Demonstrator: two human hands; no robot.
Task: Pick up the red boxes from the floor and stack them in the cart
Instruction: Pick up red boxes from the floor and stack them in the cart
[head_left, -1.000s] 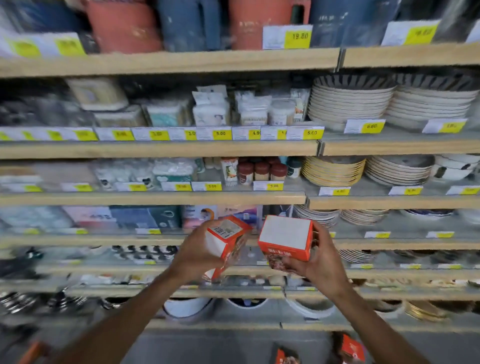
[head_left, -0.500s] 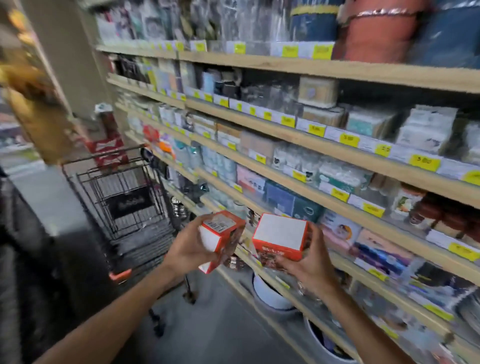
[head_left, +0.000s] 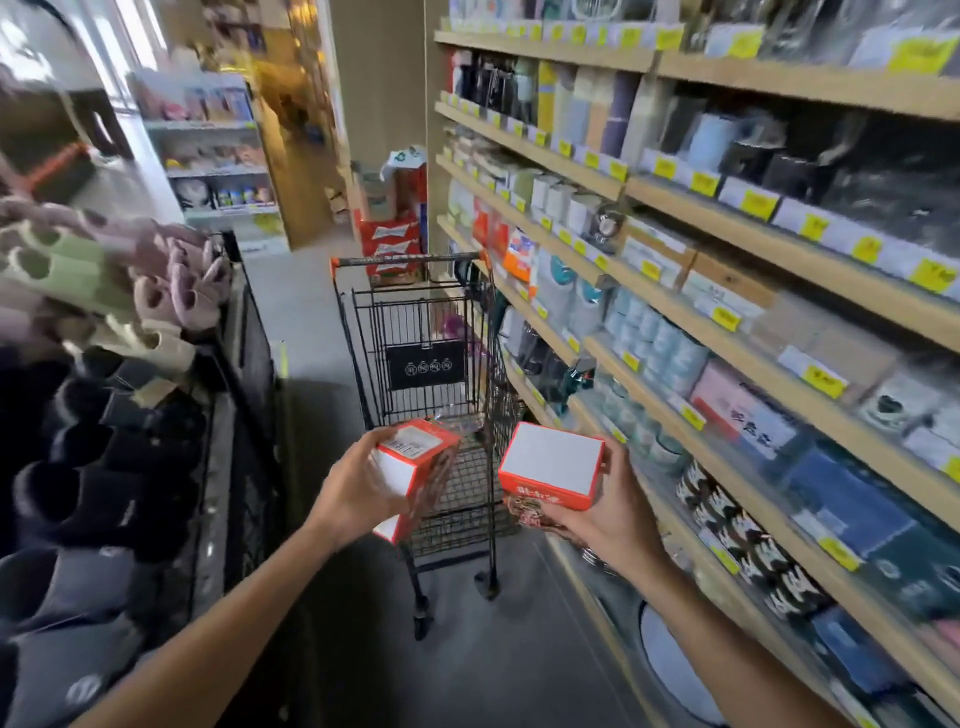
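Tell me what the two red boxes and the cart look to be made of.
Left-hand red box and right-hand red box: probably printed cardboard, slightly glossy, judging by crisp folded edges, flat white panels and a stuck-on label. Cart: thin welded wire grid, likely steel with a dark coating; its orange handle looks plastic, though blur leaves that open.

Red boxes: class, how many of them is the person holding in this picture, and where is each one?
2. One red box is tilted in the left hand; the other red box lies flat in the right hand. Both are held before the cart; more may lie out of view.
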